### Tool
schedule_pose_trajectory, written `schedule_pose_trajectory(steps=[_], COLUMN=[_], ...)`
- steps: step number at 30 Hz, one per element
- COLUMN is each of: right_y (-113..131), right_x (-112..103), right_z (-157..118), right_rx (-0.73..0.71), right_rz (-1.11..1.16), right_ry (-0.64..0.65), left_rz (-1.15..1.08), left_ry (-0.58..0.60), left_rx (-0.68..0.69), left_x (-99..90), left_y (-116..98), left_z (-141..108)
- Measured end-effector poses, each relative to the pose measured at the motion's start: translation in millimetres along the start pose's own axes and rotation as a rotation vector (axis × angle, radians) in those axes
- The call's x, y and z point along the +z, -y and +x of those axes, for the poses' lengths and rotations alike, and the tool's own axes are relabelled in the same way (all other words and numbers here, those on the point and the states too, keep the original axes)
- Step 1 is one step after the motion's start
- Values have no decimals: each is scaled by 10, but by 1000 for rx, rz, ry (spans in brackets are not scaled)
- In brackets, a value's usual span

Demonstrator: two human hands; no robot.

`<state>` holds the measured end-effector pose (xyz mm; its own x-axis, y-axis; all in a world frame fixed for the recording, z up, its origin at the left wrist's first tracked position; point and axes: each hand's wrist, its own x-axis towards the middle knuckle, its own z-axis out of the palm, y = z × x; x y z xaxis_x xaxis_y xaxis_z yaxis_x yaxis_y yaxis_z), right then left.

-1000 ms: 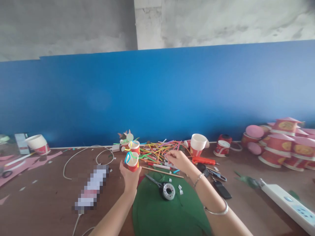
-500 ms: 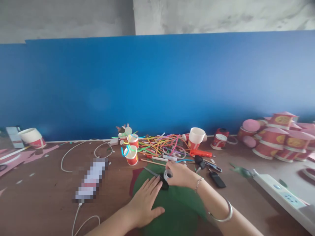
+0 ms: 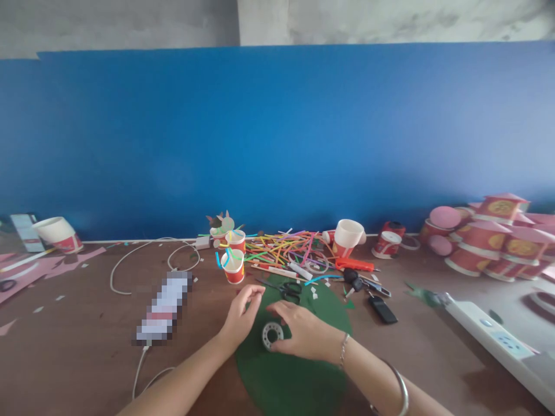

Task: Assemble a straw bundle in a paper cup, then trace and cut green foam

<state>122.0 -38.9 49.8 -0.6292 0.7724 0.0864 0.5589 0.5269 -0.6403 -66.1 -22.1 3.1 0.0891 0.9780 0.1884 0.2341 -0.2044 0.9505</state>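
Observation:
A small grey tape roll [image 3: 273, 336] is at the middle of the green round sheet [image 3: 299, 381]. Around its right side curve the thumb and fingers of my right hand [image 3: 299, 330], gripping it. My left hand [image 3: 245, 311] hovers by the sheet's left edge, thumb close to the bent fingers; whether anything small is between them cannot be made out. Black scissors [image 3: 289, 290] lie on the sheet's far part, beyond both hands, with small white scraps to their right.
Behind the sheet lie colourful straws [image 3: 281, 248], paper cups [image 3: 233, 267] and an orange cutter [image 3: 354, 264]. Keys [image 3: 353, 281] are right of them. A phone [image 3: 162, 306] with a cable lies left, a power strip [image 3: 489, 329] right, near stacked red cups [image 3: 477, 242].
My right hand has come nearer with the tape roll, away from the scissors. My left hand has lifted off the scissors' side and moved left, its spread fingers now drawn together.

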Motion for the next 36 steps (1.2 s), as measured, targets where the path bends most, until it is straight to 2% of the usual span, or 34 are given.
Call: schedule_pose_trajectory(steps=[2, 6, 9, 13, 15, 17, 18, 23, 31, 36], right_y=[-75, -398, -664, -814, -786, -728, -699, -627, -589, -565], right_x=[-44, -315, -456, -415, -349, -291, -268, -197, -102, -58], right_z=[56, 190, 250, 336, 414, 514, 568, 797, 923, 877], right_rx=[32, 221, 298, 304, 265, 219, 215, 246, 253, 274], right_rz=[12, -142, -278, -345, -386, -477, -495, -557, -588, -558], right_ry=[-52, -369, -440, -464, -407, -266, -236, -174, -181, -271], left_rz=[22, 218, 342, 375, 367, 365, 367, 377, 361, 356], left_ry=[140, 391, 477, 455, 444, 438, 435, 417, 387, 419], left_rx=[13, 86, 119, 137, 137, 132, 129, 138, 119, 163], left_x=[-38, -44, -23, -14, -17, -18, -17, -15, -42, -67], left_y=[-32, -33, -48, -69, -59, -40, -30, -5, 0, -10], left_z=[-103, -238, -264, -270, -271, -268, -263, -207, -174, -205])
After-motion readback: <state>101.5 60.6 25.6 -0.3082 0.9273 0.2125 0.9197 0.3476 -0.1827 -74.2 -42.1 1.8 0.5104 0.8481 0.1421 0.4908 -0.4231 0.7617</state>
